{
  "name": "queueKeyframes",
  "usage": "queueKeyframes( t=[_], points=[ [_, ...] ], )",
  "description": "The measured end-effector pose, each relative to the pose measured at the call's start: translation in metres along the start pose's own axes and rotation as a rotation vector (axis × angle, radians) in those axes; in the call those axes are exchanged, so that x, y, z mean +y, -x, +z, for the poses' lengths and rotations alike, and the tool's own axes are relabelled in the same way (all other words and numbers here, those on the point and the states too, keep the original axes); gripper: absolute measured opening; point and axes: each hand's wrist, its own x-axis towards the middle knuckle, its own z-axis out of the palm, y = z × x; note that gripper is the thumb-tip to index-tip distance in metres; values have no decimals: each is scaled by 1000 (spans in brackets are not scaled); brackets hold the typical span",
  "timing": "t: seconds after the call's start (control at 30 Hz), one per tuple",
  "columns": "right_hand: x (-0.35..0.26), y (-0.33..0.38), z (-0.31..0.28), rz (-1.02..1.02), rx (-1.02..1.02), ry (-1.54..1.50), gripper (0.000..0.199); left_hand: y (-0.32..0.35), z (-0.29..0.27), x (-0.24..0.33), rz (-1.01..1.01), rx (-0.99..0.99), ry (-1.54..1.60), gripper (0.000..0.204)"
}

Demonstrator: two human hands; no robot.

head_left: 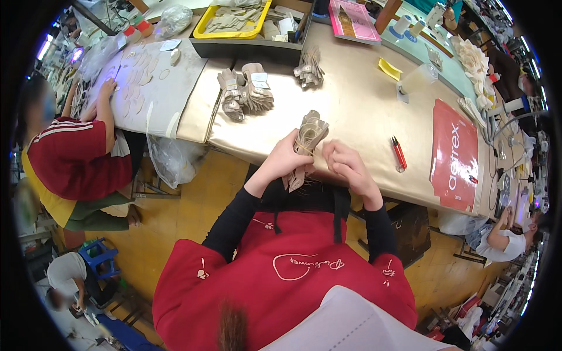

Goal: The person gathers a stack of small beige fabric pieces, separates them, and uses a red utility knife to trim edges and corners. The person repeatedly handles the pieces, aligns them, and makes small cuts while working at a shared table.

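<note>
At the table's near edge, my left hand (285, 158) grips a bundle of beige cut pieces (312, 130), which look like fabric or leather shoe parts. A thin band runs around the bundle, and its lower ends stick out below my fingers. Just right of it, my right hand (348, 166) is raised with its fingers curled together. Whether anything is pinched in them is hidden. Farther back on the table lie more bundles of similar pieces (257, 88), two side by side and one apart (310, 69) to the right.
A black box (252, 48) holding a yellow tray (200, 30) stands at the back. Rightward are red-handled snips (399, 155), a red sheet (453, 158), a yellow slip (389, 68), a pink booklet (354, 22) and thread spools (401, 24). A co-worker (82, 152) sits at the left.
</note>
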Motion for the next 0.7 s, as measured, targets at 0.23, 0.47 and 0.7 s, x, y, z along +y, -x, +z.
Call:
queueKeyframes(
  t=[0.23, 0.47, 0.7],
  points=[
    [17, 9, -19, 119, 370, -884, 46, 21, 21, 8, -88, -384, 202, 75],
    [59, 36, -61, -27, 895, -960, 53, 24, 9, 24, -134, -353, 501, 71],
    [57, 29, 15, 466, 433, -492, 64, -25, 39, 22, 204, 37, -68, 95]
  ],
)
